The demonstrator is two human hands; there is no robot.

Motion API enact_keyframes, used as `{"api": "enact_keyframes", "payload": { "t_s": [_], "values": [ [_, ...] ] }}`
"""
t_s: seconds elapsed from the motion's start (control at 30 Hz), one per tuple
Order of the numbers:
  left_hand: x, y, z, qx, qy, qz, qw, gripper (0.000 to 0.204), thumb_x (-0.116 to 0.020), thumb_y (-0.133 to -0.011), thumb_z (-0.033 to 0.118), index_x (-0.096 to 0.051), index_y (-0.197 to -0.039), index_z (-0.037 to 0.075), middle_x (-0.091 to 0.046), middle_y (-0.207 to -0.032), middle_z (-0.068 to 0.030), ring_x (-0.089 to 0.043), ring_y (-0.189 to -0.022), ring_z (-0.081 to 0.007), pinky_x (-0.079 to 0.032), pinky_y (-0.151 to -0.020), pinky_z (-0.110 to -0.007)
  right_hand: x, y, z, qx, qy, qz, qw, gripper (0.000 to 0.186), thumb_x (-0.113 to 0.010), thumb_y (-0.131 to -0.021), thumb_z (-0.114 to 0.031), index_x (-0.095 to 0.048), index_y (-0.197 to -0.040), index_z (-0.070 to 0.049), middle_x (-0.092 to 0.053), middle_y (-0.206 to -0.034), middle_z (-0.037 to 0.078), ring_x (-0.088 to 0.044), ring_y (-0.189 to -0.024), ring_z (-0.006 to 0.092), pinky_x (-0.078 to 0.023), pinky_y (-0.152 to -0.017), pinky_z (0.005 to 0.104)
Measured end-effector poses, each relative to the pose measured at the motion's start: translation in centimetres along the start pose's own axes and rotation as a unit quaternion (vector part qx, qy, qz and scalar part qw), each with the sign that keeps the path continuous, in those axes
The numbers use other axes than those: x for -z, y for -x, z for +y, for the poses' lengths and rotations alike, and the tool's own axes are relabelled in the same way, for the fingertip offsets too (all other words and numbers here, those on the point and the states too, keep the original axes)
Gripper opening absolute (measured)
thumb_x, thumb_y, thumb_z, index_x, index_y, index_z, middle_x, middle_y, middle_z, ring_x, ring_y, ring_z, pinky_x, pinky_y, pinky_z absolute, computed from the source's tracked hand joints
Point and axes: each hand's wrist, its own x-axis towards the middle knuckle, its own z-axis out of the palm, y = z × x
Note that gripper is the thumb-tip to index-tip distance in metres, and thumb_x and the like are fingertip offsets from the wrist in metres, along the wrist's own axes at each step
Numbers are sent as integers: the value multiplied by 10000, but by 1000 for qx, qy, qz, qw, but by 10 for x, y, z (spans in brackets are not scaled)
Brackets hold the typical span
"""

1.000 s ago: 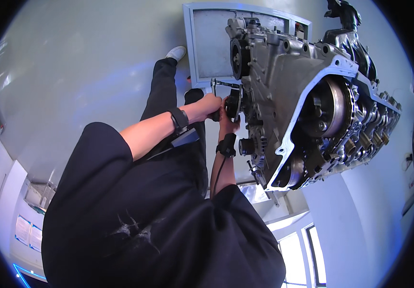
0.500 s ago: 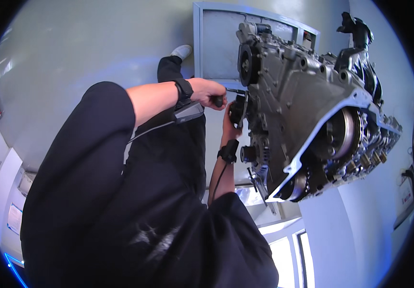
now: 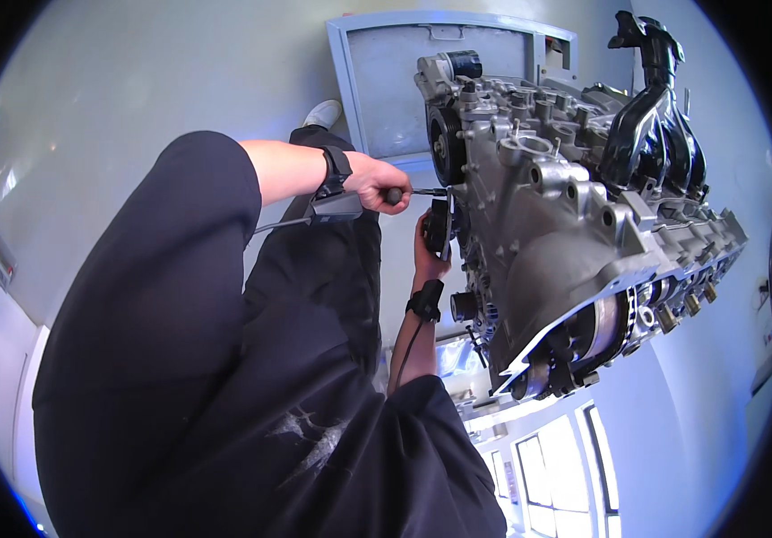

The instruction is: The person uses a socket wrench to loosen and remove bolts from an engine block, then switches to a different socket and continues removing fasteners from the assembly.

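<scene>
Work appears to be partway: the black part (image 3: 438,226) lies against the side of the engine (image 3: 556,242), at the right hand (image 3: 429,259), and a thin tool (image 3: 428,192) reaches toward its upper end; how much is finished and how much remains, I cannot tell. The left hand (image 3: 379,183) is closed around the tool's dark handle (image 3: 393,195). The right hand touches the black part, but its fingertips are hidden, so whether it grips or only supports is unclear. The engine, rightward of both hands, is bare grey metal, with black curved pipes (image 3: 626,143) farther away.
</scene>
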Motion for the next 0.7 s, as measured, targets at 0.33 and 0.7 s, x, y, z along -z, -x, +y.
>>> {"api": "enact_keyframes", "payload": {
  "t_s": [0.33, 0.7],
  "values": [
    [-40, 50, -20, -180, -512, 143, 828, 214, -554, -800, 87, -494, -924, -76, -573, -769, -108, -602, -624, -158, -553, -506, -260, 0, -1, 4, 44, 7, 46, 998, 502, -325, -888, -284, -452, -1220, 71, -522, -1191, 260, -493, -1137, 397, -363, -964, 602],
    [-11, 10, -45, -626, -591, 265, 433, 275, -579, -858, 296, -606, -806, 28, -595, -665, -101, -586, -565, -187, -472, -545, -343, -1, 3, -2, -2, 3, -19, 1000, 470, -346, -870, -240, -510, -1212, 36, -527, -1223, 233, -479, -1170, 389, -336, -1001, 587]
  ]
}}
